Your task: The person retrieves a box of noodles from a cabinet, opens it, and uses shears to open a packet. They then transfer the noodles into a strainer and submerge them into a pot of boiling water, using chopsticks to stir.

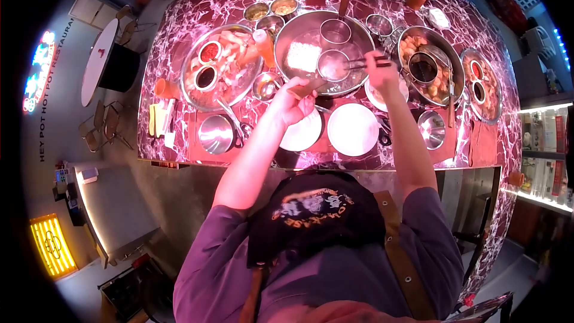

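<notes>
My left hand (294, 104) is closed round the wooden handle of a strainer (333, 66). The strainer's round basket sits inside the wide metal pot (281, 31), with something pale in it that I cannot make out. In my right hand (382, 73) are dark chopsticks (357, 64), their tips pointing left at the basket's rim. A second strainer (335, 31) rests at the pot's far side, its handle upward. A bright white block (304, 55) lies in the pot, left of the basket. Two white plates, a left one (302, 131) and a right one (353, 130), stand below my hands.
A large platter of food (242, 63) with small sauce bowls stands left. On the right are a metal pan (412, 33) and another platter (491, 90). An orange bottle (263, 48) stands beside the pot. Metal bowls (216, 133) line the marbled table's near edge.
</notes>
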`<state>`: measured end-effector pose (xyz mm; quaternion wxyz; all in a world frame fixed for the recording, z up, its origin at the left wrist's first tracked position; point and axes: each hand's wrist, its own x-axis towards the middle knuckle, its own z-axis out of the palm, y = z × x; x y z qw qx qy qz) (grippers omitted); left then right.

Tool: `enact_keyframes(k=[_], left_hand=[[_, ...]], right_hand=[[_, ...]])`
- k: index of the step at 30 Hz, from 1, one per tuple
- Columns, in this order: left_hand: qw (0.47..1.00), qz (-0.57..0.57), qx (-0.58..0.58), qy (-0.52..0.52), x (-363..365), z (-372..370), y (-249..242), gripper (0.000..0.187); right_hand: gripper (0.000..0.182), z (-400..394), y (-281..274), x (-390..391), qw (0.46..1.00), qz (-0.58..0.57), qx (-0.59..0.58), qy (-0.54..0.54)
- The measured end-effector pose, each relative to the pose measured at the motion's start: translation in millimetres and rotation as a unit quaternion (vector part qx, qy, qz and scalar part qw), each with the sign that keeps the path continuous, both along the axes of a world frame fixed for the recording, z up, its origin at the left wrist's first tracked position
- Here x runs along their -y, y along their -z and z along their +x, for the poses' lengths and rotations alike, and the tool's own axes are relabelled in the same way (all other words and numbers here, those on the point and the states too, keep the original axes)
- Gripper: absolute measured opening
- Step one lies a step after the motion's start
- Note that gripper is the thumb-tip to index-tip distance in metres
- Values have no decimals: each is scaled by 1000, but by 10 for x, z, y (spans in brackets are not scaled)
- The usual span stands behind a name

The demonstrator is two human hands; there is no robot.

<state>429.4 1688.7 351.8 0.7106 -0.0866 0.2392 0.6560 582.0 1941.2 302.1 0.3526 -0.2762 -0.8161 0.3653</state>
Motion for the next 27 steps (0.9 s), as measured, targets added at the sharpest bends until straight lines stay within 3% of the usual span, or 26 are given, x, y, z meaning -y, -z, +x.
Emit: enact_keyframes(k=[1,2,4,6,8,10,11,12,14,16,18,20,22,24,25,27], left_hand=[[1000,-3,-4,-5,10,-21,36,31],[1000,-6,-10,-10,24,-42,65,32],[1000,-10,-16,-13,36,-21,9,33],[999,-12,-39,-14,22,-9,-25,33],[999,-10,-33,-9,0,-49,-16,35],[1000,2,-24,-6,64,-49,-5,37],[1000,-10,-16,-19,72,-33,8,40],[1000,-14,-18,-13,84,-24,10,40],[1000,4,-23,-11,39,-30,-10,39],[1000,13,-14,-8,56,1,-79,35],[999,-10,-14,-31,83,28,-83,32],[999,-13,-32,-34,98,55,-73,32],[998,-11,-49,-42,60,66,-148,32],[996,-39,-57,-53,102,105,-201,34],[998,-31,-34,-46,106,91,-157,35],[998,-33,-38,-46,127,145,-198,35]], right_hand=[[11,72,-399,92,955,293,24,-26],[9,35,-658,309,997,-24,-77,-10],[8,-22,-425,238,965,259,-21,-43],[6,-153,-55,205,949,286,-38,-125],[5,-138,-67,88,943,317,-23,-97],[3,-140,-167,191,980,193,-14,-45],[3,-198,-102,295,986,71,-113,-103],[6,-204,16,414,985,-54,-81,-139],[6,-185,272,319,996,-10,-23,-88],[7,-128,82,97,997,-67,35,-26],[9,-135,183,126,1000,-25,9,-14],[11,-156,8,436,994,-65,-1,-83],[15,-139,-231,473,992,-106,-17,-71],[22,-115,-213,391,986,-162,47,2],[26,-109,-99,392,991,-111,75,-1],[25,20,-187,365,987,-124,96,33]])
